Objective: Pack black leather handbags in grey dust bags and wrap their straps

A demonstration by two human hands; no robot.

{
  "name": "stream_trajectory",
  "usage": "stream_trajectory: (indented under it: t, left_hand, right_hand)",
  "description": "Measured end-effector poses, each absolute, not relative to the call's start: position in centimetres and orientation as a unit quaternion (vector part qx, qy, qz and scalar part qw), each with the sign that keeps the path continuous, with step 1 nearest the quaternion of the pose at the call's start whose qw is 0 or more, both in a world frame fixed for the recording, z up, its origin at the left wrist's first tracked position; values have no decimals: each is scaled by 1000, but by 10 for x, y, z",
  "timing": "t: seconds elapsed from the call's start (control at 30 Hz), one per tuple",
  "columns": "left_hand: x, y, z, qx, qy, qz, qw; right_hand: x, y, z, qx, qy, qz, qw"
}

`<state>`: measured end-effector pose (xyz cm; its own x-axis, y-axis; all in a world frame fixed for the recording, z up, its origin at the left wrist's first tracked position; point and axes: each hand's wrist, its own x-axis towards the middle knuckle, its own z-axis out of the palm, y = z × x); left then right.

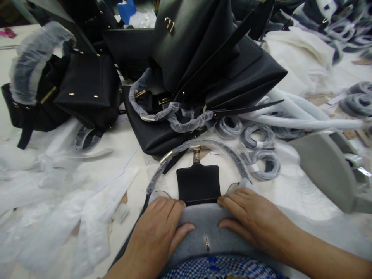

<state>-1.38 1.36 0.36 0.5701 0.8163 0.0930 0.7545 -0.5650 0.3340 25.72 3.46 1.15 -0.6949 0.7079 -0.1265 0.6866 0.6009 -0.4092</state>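
A handbag (200, 224) stands at the near edge of the table, close to my body, its grey front under a thin covering and a small metal clasp piece (207, 244) low on it. My left hand (162, 228) grips its top edge on the left, fingers over the rim and thumb on the front. On the right, my right hand (250, 217) holds the same edge likewise. Between them a black flap (199, 182) with a gold-coloured lock tab (197, 155) lies folded away from me. Beyond it arches the plastic-wrapped handle (215, 141).
Black handbags (192, 50) are piled across the table's far side, with more at left (87, 89). Coiled wrapped straps (264, 164) lie at right, beside a grey tape dispenser-like object (322, 166). Crumpled white wrapping (58, 217) covers the left. White padded rolls (302, 120) lie behind the coils.
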Motion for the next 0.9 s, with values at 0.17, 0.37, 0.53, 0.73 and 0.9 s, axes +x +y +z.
stream_trajectory:
  t: [0.17,0.37,0.53,0.73,0.9]
  left_hand:
    - [-18,16,-4,881,444,92,132]
    - [-16,21,-13,880,454,93,102]
    - [-15,25,-22,881,456,65,108]
    - [-7,21,-27,876,476,53,61]
    - [4,12,-24,872,476,110,7]
  right_hand:
    - [259,45,8,-396,-880,261,-13]
    - [265,45,-8,-405,-898,171,22]
    - [261,53,-18,-399,-906,140,-34]
    - [252,51,-20,-408,-904,124,-13]
    - [249,45,-20,-445,-889,105,1]
